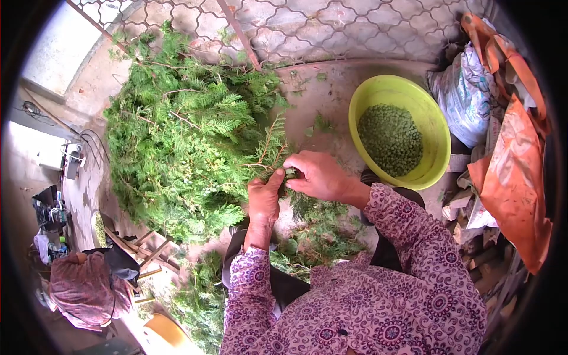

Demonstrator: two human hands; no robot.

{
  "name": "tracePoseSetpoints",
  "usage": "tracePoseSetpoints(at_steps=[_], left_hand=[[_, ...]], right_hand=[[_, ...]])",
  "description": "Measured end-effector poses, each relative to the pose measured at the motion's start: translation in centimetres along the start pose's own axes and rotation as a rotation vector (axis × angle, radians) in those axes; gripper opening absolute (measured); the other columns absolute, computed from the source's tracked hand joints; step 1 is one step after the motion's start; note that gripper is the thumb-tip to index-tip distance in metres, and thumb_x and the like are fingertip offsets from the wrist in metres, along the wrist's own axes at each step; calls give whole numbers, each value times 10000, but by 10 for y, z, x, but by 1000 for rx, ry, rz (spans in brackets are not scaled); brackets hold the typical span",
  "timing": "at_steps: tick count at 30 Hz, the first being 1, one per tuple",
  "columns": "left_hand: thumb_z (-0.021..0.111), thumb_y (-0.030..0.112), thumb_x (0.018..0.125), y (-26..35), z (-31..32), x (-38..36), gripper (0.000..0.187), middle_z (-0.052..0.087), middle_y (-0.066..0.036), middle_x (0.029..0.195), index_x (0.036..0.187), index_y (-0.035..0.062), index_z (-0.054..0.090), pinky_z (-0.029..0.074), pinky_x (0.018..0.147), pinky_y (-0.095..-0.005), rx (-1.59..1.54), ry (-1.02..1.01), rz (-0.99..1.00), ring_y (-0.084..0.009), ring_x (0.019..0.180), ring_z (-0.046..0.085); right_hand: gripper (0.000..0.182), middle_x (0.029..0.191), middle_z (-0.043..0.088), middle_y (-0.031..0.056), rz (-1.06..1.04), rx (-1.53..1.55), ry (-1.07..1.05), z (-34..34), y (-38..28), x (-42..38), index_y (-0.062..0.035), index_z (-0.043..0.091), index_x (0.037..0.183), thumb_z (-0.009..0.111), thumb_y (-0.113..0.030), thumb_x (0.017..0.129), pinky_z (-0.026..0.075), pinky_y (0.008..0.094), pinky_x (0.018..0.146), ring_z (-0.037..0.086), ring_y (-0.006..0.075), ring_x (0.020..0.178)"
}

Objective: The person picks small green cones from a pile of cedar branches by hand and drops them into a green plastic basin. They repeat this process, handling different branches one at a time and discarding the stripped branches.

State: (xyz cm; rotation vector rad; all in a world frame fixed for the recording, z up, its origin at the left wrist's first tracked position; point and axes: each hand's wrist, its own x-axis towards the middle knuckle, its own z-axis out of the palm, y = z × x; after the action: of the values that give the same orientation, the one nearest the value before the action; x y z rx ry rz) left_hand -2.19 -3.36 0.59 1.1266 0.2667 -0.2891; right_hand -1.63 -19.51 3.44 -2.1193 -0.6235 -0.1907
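Nearest, past the purple-patterned sleeves (414,222), the left hand (263,201) gripped a conifer sprig (269,149) under its thumb; the right hand (322,176) pinched greenery at the sprig's lower end, its exact hold too small to tell. The sprig overlapped a heap of conifer branches (183,136). Rightward, a lime-yellow plastic basin (439,127) held small green cones (390,139). Farthest stood wire mesh (343,28).

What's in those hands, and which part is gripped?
A leafy sprig: the left hand pinches it, the right hand close beside; the exact part gripped is hidden.
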Motion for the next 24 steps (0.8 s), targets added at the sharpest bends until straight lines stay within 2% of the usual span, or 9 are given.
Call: tracePoseSetpoints(at_steps=[5, 8, 9, 11, 12, 13, 16, 20, 24], left_hand=[[571, 18, 790, -2, 3, -2, 138, 623, -75, 853, 918, -22, 599, 468, 646, -228, 98, 19, 69, -121, 713, 584], [577, 20, 788, -1, 3, -4, 136, 621, -79, 871, 916, -17, 600, 463, 681, -240, 110, 12, 62, -130, 737, 583], [577, 20, 788, 0, 3, -6, 136, 621, -79, 871, 916, -17, 600, 463, 681, -240, 111, 13, 60, -130, 737, 583], [585, 47, 794, 3, 6, -8, 104, 619, -42, 762, 886, 7, 612, 442, 550, -223, -91, -58, -7, -97, 596, 545], [585, 47, 794, 6, 7, -9, 104, 619, -42, 762, 886, 7, 612, 442, 550, -223, -91, -59, -5, -97, 596, 545], [593, 46, 788, 10, 9, -10, 109, 618, -50, 776, 888, 5, 608, 453, 589, -242, -153, -15, 7, -110, 629, 555], [614, 49, 772, 21, 1, -8, 113, 615, -65, 824, 872, -2, 599, 462, 709, -289, -232, 0, 33, -137, 736, 569], [623, 64, 772, 25, -8, -7, 126, 611, -74, 845, 867, -11, 587, 460, 713, -290, -261, 129, 78, -152, 744, 568], [627, 68, 770, 29, -9, -9, 127, 607, -83, 860, 857, -14, 587, 461, 717, -300, -304, 170, 96, -159, 760, 570]], right_hand=[[262, 673, 529, 104, 5, -9, 1, 10, 3, -3, -52, 551, 908, 635, -118, 669, 410, 340, 503, 529, 257, 572], [230, 656, 535, 98, -52, 60, 42, 7, 8, 0, -44, 552, 888, 620, -105, 677, 401, 321, 485, 539, 213, 544], [197, 651, 543, 85, 35, 158, -46, 3, 6, 2, -32, 551, 871, 602, -92, 690, 402, 301, 477, 540, 181, 533], [164, 646, 551, 73, 121, 254, -134, -4, 5, 5, -20, 550, 853, 584, -79, 704, 402, 282, 469, 541, 150, 522], [135, 649, 554, 58, 287, 530, -182, -6, 6, 6, -15, 549, 838, 563, -64, 713, 406, 261, 469, 537, 126, 523], [107, 652, 557, 42, 451, 804, -229, -9, 6, 7, -10, 549, 822, 542, -50, 723, 409, 241, 470, 533, 103, 524], [98, 681, 554, 32, 583, 967, -188, -26, 6, 9, -13, 545, 823, 508, -22, 732, 416, 219, 484, 527, 109, 535], [86, 753, 517, 51, 629, 1330, -80, -40, 11, 13, -52, 485, 805, 487, -3, 734, 379, 202, 478, 506, 108, 571], [74, 714, 492, 33, 491, 1327, -217, -37, 22, 12, -58, 481, 822, 495, -30, 755, 337, 194, 465, 468, 84, 579]])
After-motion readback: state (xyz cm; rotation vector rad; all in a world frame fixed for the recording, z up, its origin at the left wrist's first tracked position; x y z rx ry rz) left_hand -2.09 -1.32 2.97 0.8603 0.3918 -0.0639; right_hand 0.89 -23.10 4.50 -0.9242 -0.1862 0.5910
